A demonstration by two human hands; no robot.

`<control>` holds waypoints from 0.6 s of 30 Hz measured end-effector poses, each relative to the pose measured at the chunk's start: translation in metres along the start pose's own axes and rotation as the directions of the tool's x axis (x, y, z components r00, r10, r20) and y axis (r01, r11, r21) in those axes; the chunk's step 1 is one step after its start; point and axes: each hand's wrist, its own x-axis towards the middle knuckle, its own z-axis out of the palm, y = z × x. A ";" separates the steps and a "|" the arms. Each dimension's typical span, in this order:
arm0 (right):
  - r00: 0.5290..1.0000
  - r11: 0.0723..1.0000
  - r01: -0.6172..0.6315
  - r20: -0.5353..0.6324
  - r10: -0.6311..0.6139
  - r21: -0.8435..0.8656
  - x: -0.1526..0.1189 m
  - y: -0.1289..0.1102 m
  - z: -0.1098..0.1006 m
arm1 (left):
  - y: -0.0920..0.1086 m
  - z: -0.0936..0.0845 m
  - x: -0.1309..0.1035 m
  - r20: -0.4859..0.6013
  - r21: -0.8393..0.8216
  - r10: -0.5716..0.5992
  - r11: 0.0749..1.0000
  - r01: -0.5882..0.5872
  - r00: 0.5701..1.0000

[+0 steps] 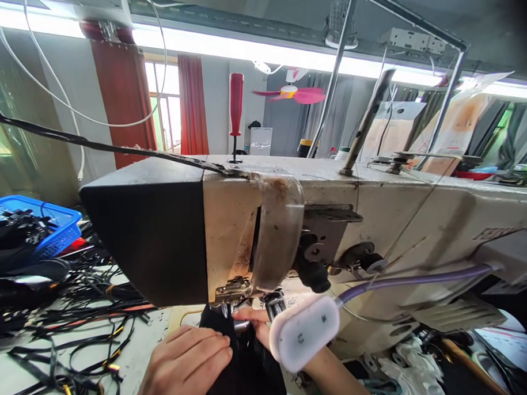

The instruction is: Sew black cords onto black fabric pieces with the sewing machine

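A piece of black fabric [248, 376] lies under the needle area of a sewing machine [234, 221]. My left hand [187, 364] grips its left edge, with the fingers together and bent over it. Beyond the fabric, close to the metal presser foot [242, 325], is my right hand [258, 323], fingers closed at the cloth's far right side. A white lamp head [305, 333] on a purple flexible neck [413, 277] hides part of that hand and wrist. The needle itself cannot be made out.
Black straps [48, 366] lie tangled on the table at left, near a blue basket [59, 230] of black pieces. A red-handled screwdriver [236, 106] stands upright on the machine. At lower right are crumpled white material [412, 368] and a wooden handle [468, 363].
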 end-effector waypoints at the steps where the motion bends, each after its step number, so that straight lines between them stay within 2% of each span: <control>1: 1.000 1.000 -0.004 0.002 0.004 -0.003 -0.001 -0.001 -0.003 | -0.002 -0.002 0.002 0.006 -0.015 0.019 1.000 -0.019 1.000; 5: 1.000 0.999 -0.026 0.010 0.026 -0.027 -0.004 -0.005 -0.011 | -0.008 -0.006 0.007 0.014 -0.069 0.068 0.995 -0.067 0.998; 9: 0.999 0.998 -0.030 0.018 0.031 -0.051 -0.005 -0.007 -0.006 | -0.011 -0.006 0.006 0.045 -0.095 0.054 0.994 -0.049 0.998; 14: 1.000 1.000 0.008 0.001 -0.008 -0.029 -0.010 -0.017 -0.003 | 0.009 -0.009 0.008 0.020 -0.087 -0.035 0.996 0.036 0.999; 16: 0.999 1.000 0.031 -0.024 -0.031 -0.004 -0.010 -0.020 -0.006 | 0.010 -0.010 0.001 0.003 -0.135 -0.146 0.980 0.145 0.989; 17: 0.998 0.999 0.047 -0.038 -0.047 0.006 -0.008 -0.021 -0.009 | 0.004 -0.010 -0.005 0.018 -0.143 -0.264 0.954 0.264 0.964; 18: 0.997 0.998 0.066 -0.051 -0.065 0.010 -0.006 -0.021 -0.011 | -0.006 -0.012 -0.014 0.047 -0.128 -0.428 0.893 0.431 0.902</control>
